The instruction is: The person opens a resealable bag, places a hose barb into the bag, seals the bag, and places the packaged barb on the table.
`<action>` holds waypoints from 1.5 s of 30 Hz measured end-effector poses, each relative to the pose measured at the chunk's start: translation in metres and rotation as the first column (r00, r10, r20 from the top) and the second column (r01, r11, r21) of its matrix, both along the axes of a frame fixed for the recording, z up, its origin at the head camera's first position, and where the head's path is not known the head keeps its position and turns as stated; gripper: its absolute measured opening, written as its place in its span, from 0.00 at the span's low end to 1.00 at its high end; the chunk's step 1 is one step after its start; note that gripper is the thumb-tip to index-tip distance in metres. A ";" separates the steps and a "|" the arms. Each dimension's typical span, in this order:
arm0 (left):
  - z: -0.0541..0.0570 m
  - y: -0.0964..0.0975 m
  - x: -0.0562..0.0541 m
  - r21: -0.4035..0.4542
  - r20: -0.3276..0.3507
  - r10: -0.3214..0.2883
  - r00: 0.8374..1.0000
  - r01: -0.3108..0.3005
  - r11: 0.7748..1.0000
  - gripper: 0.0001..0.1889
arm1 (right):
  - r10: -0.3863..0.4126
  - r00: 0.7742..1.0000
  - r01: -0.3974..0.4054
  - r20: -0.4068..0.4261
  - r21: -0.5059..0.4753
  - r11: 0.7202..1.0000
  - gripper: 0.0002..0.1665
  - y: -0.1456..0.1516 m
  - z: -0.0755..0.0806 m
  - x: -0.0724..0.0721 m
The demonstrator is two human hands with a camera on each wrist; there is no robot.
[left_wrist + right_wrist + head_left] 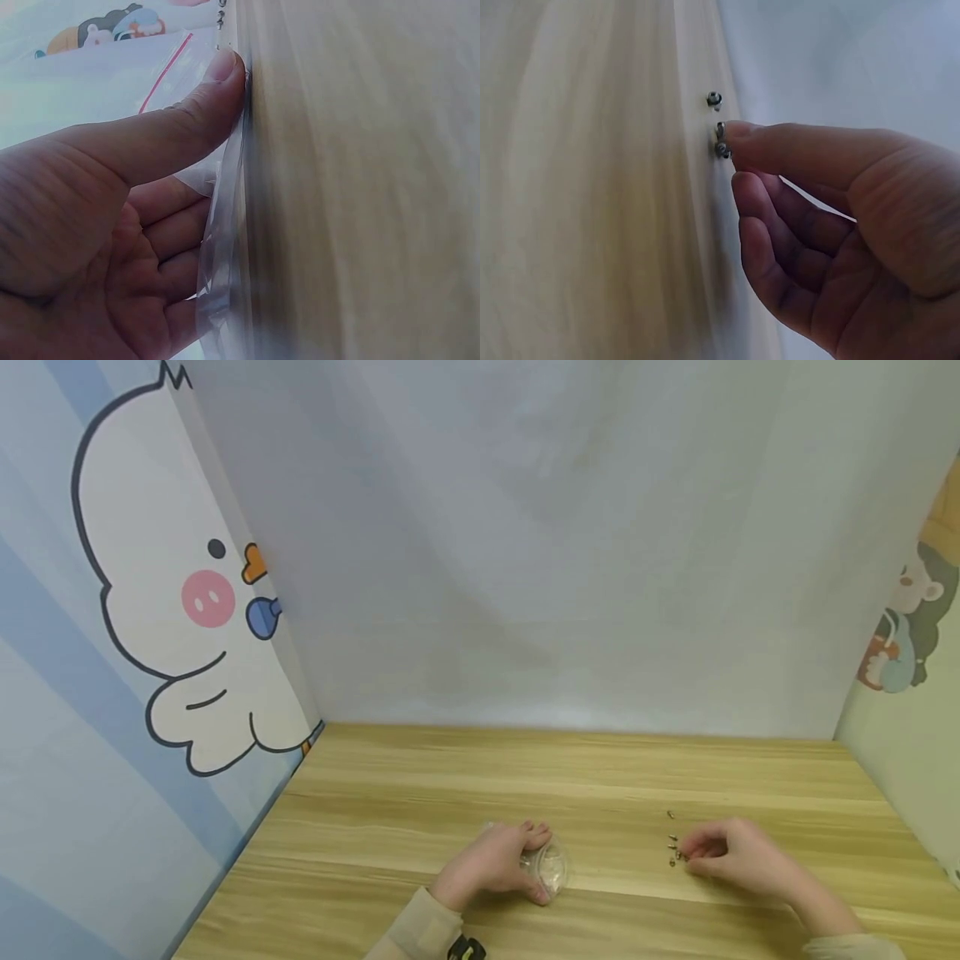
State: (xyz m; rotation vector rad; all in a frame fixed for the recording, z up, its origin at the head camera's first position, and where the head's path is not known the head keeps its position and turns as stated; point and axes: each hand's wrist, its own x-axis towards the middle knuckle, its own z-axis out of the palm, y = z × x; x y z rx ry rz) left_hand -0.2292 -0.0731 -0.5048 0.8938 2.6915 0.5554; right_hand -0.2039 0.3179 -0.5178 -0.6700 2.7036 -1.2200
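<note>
A clear plastic bag (553, 868) lies on the table under my left hand (497, 864). My left thumb (217, 82) and curled fingers grip its opposite sides, and a red line runs across the film in the left wrist view. Farther right, my right hand (738, 857) is low over a small cluster of tiny metal screws (672, 837). Its thumb and index finger come together at one tiny screw (720, 130) and seem to pinch it; the index fingertip is mostly hidden behind the thumb. Another screw (715, 98) stands apart from the fingertips.
The wood-grain table (420, 768) reaches back to a pale grey curtain (555, 568). A printed cloth with a white cartoon bird (150, 527) borders the left side, and a pale printed panel (907, 735) the right.
</note>
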 end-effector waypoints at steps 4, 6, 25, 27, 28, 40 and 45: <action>0.000 0.000 -0.001 0.009 0.005 0.009 1.000 -0.009 1.000 0.50 | -0.008 1.000 0.008 0.010 -0.004 1.000 0.07 0.005 -0.002 -0.001; 0.000 0.001 0.000 0.004 -0.003 0.008 1.000 -0.008 1.000 0.50 | -0.013 1.000 0.013 0.016 0.002 1.000 0.06 0.007 -0.002 -0.001; 0.000 -0.001 0.006 -0.001 -0.013 0.001 1.000 -0.001 1.000 0.51 | 0.035 0.999 -0.035 0.042 0.010 0.999 0.09 0.006 -0.004 0.001; 0.001 -0.001 0.006 0.002 -0.016 0.000 1.000 0.000 1.000 0.51 | 0.041 0.998 -0.042 0.039 0.010 0.999 0.07 0.008 -0.004 0.001; 0.001 0.000 0.006 0.003 -0.019 -0.001 1.000 0.001 1.000 0.51 | 0.041 0.998 -0.042 0.039 0.013 0.999 0.07 0.008 -0.003 0.000; 0.001 -0.001 0.003 -0.002 -0.025 -0.012 1.000 0.012 1.000 0.51 | 0.046 0.998 -0.049 0.048 0.060 0.997 0.05 0.008 0.000 0.001; 0.003 -0.001 0.004 0.004 -0.016 -0.007 1.000 0.007 1.000 0.51 | 0.055 0.998 -0.057 0.031 0.076 0.995 0.04 0.009 -0.001 0.000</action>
